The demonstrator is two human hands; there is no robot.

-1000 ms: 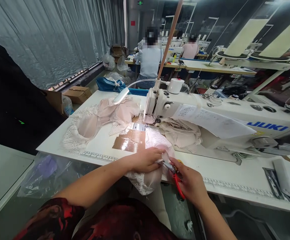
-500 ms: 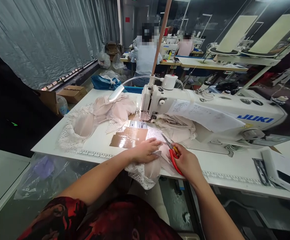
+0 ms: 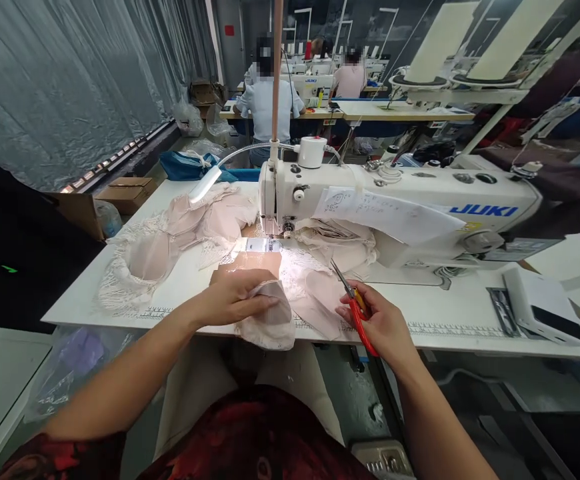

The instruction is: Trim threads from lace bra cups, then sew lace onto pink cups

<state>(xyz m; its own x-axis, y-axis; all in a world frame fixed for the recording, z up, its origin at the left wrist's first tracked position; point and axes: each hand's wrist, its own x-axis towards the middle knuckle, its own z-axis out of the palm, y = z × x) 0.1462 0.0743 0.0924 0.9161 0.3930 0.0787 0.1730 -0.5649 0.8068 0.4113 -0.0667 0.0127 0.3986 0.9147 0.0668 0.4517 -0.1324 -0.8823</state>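
My left hand is closed on the edge of a pale pink bra cup, fingers over the fabric at the table's front edge. Scissors with red handles are in my right hand; their blades point up and to the left. Beside the blades lies pale pink lace fabric, flat on the table and reaching toward the needle area of the sewing machine. Something yellow shows at the scissors' grip, partly covered by my fingers.
More lace-trimmed bra pieces lie on the left of the white table. Folded pieces sit under the machine arm. A white box-shaped device stands at right. A person sits ahead, back turned.
My left hand has gone from lying flat on the fabric to gripping the cup, moving left and folding it over. My right hand with the scissors has shifted slightly right. The view has turned a little.
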